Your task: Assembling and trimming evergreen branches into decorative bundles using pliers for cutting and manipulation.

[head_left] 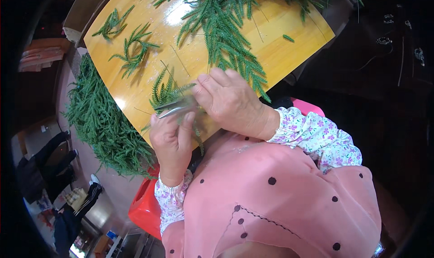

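My right hand (228,100) is closed round scissors (174,110), its fingers hiding the handles. Their metal blades point left, slightly parted and partly blurred. Below them, my left hand (171,138) is closed, thumb and fingers pinching a green artificial pine sprig (163,91). The sprig's fronds fan out above the blades, and a strand hangs below toward my lap. Where the blades meet the sprig is too blurred to make out. Just beyond both hands lie thin dark wires (181,60) on the yellow wooden table (158,23).
Loose pine branches (226,27) are heaped across the table's far side. Two curled sprigs, one being a ring-shaped sprig (133,50), lie at the far left. A large green pile (108,122) sits left of the table, near a red plastic stool (147,206). People stand farther left.
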A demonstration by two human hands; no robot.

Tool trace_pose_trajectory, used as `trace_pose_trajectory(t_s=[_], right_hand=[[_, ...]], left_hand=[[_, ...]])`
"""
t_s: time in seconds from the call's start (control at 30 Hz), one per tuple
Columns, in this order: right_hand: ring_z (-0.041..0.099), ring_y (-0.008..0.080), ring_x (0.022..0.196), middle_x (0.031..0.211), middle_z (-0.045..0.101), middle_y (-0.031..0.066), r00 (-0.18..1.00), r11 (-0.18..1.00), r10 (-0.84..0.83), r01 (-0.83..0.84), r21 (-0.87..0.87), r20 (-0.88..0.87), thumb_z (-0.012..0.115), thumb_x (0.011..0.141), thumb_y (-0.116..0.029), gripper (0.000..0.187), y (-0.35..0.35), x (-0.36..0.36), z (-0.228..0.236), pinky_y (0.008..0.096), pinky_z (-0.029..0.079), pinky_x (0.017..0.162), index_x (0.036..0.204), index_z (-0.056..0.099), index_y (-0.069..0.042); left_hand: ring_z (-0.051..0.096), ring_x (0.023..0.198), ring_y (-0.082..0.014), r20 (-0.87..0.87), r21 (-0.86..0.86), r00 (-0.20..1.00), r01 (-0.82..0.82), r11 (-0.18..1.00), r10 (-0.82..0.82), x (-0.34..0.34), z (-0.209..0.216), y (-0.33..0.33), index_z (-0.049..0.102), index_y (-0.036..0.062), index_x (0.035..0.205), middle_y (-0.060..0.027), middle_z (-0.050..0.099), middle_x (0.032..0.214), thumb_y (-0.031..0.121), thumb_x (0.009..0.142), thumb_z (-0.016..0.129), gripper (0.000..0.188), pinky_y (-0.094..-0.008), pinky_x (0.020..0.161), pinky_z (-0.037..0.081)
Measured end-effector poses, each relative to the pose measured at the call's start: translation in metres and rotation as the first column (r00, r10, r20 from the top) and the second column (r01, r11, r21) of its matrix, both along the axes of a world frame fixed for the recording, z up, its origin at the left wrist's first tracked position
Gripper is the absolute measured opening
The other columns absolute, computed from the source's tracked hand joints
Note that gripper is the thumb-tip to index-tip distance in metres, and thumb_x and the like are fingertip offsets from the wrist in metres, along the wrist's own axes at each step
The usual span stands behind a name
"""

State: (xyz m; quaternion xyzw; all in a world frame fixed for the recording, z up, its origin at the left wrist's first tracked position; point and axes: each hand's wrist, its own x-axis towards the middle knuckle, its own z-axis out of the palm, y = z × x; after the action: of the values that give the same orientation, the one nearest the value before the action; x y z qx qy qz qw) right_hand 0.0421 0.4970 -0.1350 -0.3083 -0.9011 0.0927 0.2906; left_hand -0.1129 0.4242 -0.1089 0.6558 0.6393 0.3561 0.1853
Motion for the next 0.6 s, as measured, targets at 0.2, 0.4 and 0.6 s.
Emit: trace_pose_trajectory(t_s=[0.2,0.4,0.6], right_hand=[[0.056,0.025,0.085,0.087,0.056,0.0108,0.993,0.997,0.031,-0.023,0.075,-0.112,0.058,0.075,-0.011,0.022,0.0045,-0.0001,-0.0103,0.0348,0.048,0.068,0.093,0.056,0.0],[0.057,0.0264,0.081,0.084,0.056,0.0106,0.991,0.996,0.093,-0.093,0.009,-0.095,0.059,0.073,-0.009,0.023,0.0072,0.0077,-0.0097,0.0358,0.049,0.067,0.094,0.055,-0.001],[0.059,0.0295,0.08,0.085,0.056,0.0133,0.975,0.973,0.057,-0.102,-0.208,-0.213,0.063,0.07,-0.008,0.026,0.0015,0.0057,-0.0105,0.0372,0.05,0.065,0.093,0.055,0.0]], left_hand=[[0.059,0.077,-0.0256,0.069,-0.076,0.997,-0.031,0.997,0.036,0.0018,0.0015,-0.0027,0.069,0.0031,0.093,-0.0094,0.066,0.082,0.012,0.086,0.063,0.012,-0.0344,0.076,0.039],[0.058,0.076,-0.0257,0.004,-0.013,1.0,0.001,1.0,0.0,0.0072,0.0034,-0.0004,0.068,0.0024,0.092,-0.0105,0.065,0.082,0.012,0.086,0.063,0.012,-0.0344,0.075,0.039],[0.057,0.075,-0.0255,-0.014,-0.092,1.0,-0.023,0.996,0.022,0.007,0.0064,-0.0007,0.066,0.0017,0.09,-0.0095,0.063,0.079,0.012,0.087,0.062,0.012,-0.0336,0.073,0.038]])
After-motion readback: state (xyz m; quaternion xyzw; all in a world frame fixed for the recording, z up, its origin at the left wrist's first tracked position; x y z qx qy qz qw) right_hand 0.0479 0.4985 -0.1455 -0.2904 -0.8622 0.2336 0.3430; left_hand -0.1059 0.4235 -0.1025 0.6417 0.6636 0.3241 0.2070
